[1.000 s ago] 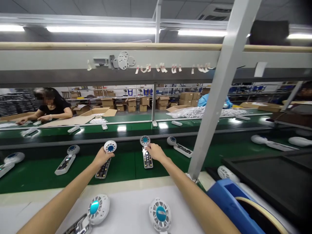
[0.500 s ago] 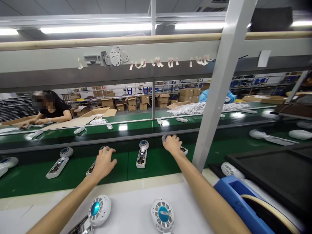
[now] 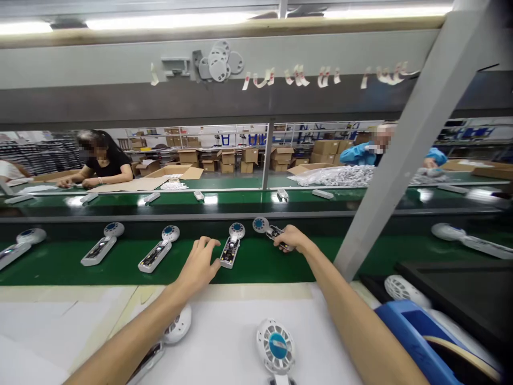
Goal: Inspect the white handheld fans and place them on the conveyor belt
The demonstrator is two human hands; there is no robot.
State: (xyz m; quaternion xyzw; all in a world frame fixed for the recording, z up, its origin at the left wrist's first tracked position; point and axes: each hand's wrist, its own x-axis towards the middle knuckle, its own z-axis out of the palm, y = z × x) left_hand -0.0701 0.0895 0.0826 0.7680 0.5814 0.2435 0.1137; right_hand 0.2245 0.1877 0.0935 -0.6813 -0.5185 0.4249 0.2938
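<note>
My right hand has its fingers closed around the handle of a white handheld fan, whose round head points left over the green conveyor belt. My left hand is open, fingers apart, beside another handheld fan with its circuit board exposed; whether a fingertip touches it I cannot tell. Left of that hand lies a third open-handled fan. On the white worktop, a fan with a blue centre lies in front of me. One more fan is partly hidden under my left forearm.
A slanted grey post rises right of my right arm. At lower right stand a blue tape dispenser and a dark tray. Co-workers sit beyond the far belt, near a heap of white parts.
My right hand has shifted from the fan's head to its handle, and the fan is turned. My left hand has left one fan and moved right beside another. The view has tilted down.
</note>
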